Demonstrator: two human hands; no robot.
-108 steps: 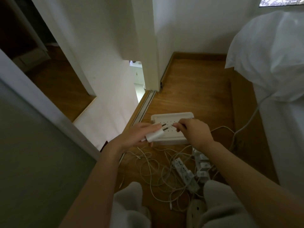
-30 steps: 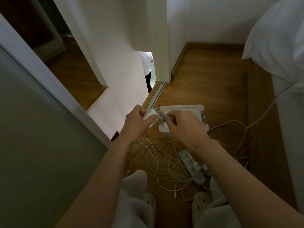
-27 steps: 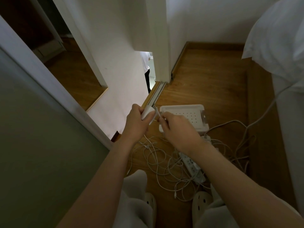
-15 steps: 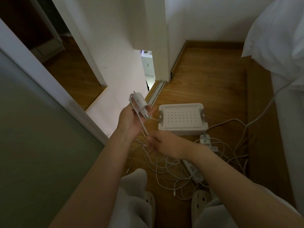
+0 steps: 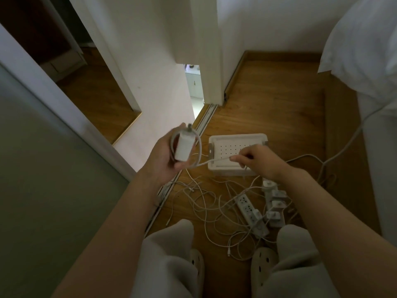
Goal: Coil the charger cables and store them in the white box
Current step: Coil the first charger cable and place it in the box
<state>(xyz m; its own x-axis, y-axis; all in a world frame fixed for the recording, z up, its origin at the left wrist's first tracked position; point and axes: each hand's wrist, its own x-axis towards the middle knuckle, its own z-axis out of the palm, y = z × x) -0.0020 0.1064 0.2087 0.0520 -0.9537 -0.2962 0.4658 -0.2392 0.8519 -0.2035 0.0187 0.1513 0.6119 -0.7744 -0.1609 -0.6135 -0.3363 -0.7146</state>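
Left grip (image 5: 161, 157), right grip (image 5: 260, 161): both curled.

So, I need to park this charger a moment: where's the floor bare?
Bare floor lies beyond the box, up to the wall. Crowded: between box and shoes, tangled cables and power strips; a cord also crosses right of the box.

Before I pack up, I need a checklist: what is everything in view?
charger: one, white, in left hand, cable looped round it
cable: one, white, stretched from charger to right hand
white box: one, floor, ahead
loose cables: tangle, white, floor
power strips: two, white, floor, right of tangle
bedding: white, far right
clogs: two, pale, bottom
left hand: one, holds charger
right hand: one, pinches cable
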